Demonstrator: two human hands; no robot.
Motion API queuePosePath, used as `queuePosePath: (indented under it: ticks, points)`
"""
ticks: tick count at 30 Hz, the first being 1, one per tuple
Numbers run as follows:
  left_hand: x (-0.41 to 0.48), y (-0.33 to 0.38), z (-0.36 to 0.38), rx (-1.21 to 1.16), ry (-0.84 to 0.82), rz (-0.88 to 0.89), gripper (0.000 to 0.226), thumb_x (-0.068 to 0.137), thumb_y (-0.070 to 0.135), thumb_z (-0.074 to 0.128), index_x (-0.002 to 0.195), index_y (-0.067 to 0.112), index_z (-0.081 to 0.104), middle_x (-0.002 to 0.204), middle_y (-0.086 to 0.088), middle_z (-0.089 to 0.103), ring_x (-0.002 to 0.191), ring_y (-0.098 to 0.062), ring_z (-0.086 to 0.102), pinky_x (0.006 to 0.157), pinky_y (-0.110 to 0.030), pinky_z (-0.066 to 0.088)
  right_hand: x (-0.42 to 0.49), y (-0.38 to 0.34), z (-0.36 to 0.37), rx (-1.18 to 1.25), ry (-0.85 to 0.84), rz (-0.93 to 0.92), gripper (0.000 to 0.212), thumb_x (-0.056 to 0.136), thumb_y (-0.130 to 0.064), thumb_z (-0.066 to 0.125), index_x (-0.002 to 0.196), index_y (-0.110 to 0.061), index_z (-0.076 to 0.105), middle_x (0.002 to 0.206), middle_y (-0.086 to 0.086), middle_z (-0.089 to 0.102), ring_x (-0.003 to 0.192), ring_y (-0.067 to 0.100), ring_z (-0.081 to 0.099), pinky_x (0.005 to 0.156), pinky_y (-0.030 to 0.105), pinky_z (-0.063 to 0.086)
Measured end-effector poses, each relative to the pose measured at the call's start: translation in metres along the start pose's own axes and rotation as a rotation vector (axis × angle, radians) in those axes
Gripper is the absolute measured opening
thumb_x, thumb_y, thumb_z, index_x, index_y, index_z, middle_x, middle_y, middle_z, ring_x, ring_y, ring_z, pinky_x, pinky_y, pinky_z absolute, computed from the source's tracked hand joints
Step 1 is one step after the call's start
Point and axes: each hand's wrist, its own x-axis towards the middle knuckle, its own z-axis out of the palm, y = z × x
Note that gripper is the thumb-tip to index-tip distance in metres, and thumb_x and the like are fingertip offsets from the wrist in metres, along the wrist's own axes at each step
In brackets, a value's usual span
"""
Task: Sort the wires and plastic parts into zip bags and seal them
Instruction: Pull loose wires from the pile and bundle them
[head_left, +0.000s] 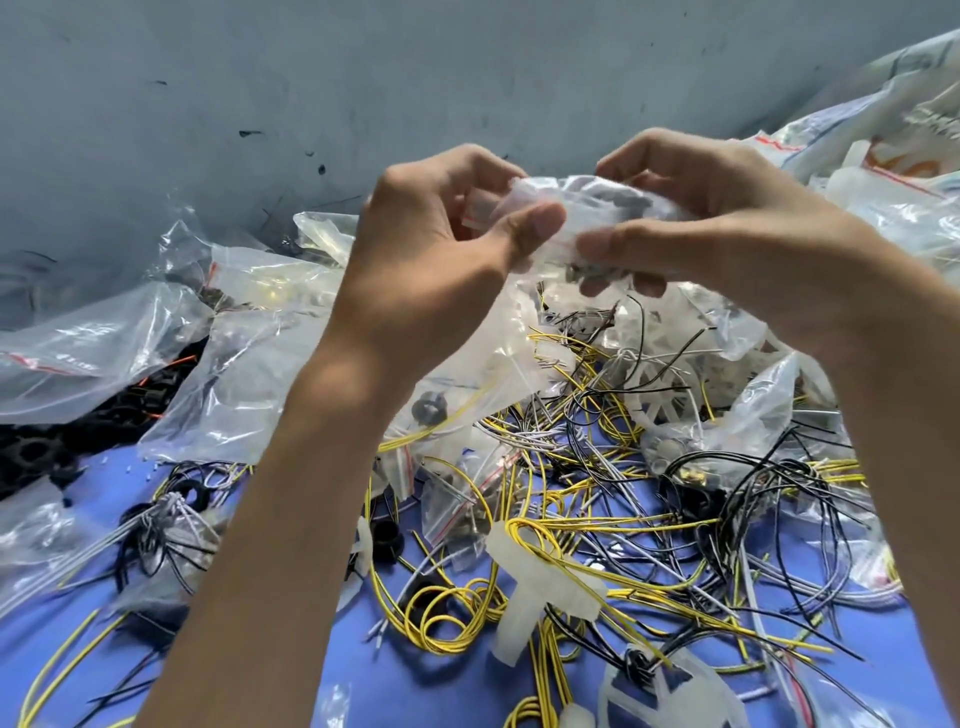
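The left hand (441, 244) and right hand (711, 228) are both pinching a crinkled clear zip bag (576, 208) above a blue desk (363, 675) strewn with thin yellow wires (452, 608).

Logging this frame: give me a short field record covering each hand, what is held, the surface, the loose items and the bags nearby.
held item: small clear zip bag, raised above the pile; contents unclear
left hand: pinches the bag's left end
right hand: grips its right end
seal state: cannot tell
surface: blue surface
loose items: yellow wires, black wires, translucent plastic parts
nearby bags: large clear bags at left, with black plastic parts by them
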Motion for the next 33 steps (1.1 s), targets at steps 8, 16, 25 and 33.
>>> queuePosePath:
  ticks: [8, 16, 25, 33]
  points:
    - [0.002, -0.013, 0.001, 0.284, -0.013, -0.039, 0.013, 0.083, 0.035, 0.071, 0.09, 0.03, 0.06, 0.087, 0.007, 0.061, 0.079, -0.003, 0.054, 0.069, -0.018, 0.039, 0.008, 0.009, -0.006, -0.161, 0.258, 0.004, 0.009, 0.084, -0.019, 0.07, 0.089, -0.025, 0.066, 0.071, -0.008, 0.066, 0.058, 0.001, 0.057, 0.053, 0.017, 0.041]
    - [-0.005, -0.024, 0.007, 0.857, -0.261, -0.107, 0.031, 0.082, 0.056, 0.059, 0.107, 0.038, 0.061, 0.121, 0.001, 0.038, 0.125, -0.017, 0.024, 0.102, -0.032, 0.026, 0.01, 0.026, -0.018, -0.463, 0.341, 0.107, 0.022, 0.082, -0.021, 0.069, 0.07, -0.006, 0.059, 0.061, -0.006, 0.065, 0.041, -0.005, 0.054, 0.036, 0.011, 0.033]
    - [-0.004, -0.026, 0.007, 0.79, -0.188, -0.119, 0.046, 0.076, 0.014, 0.058, 0.121, 0.021, 0.058, 0.108, -0.001, 0.053, 0.094, -0.023, 0.052, 0.081, -0.026, 0.039, 0.011, 0.028, 0.003, -0.428, 0.067, 0.115, 0.01, 0.081, -0.015, 0.066, 0.089, -0.011, 0.07, 0.08, 0.009, 0.072, 0.077, 0.027, 0.069, 0.071, 0.042, 0.054]
    - [-0.003, -0.004, 0.004, 0.445, -0.103, 0.211, 0.064, 0.068, -0.007, 0.038, 0.128, 0.009, 0.054, 0.101, 0.001, 0.048, 0.083, -0.003, 0.044, 0.074, -0.004, 0.032, 0.012, 0.022, 0.029, -0.208, 0.039, -0.017, 0.012, 0.084, -0.005, 0.062, 0.091, 0.003, 0.067, 0.086, 0.02, 0.07, 0.085, 0.029, 0.07, 0.081, 0.048, 0.055]
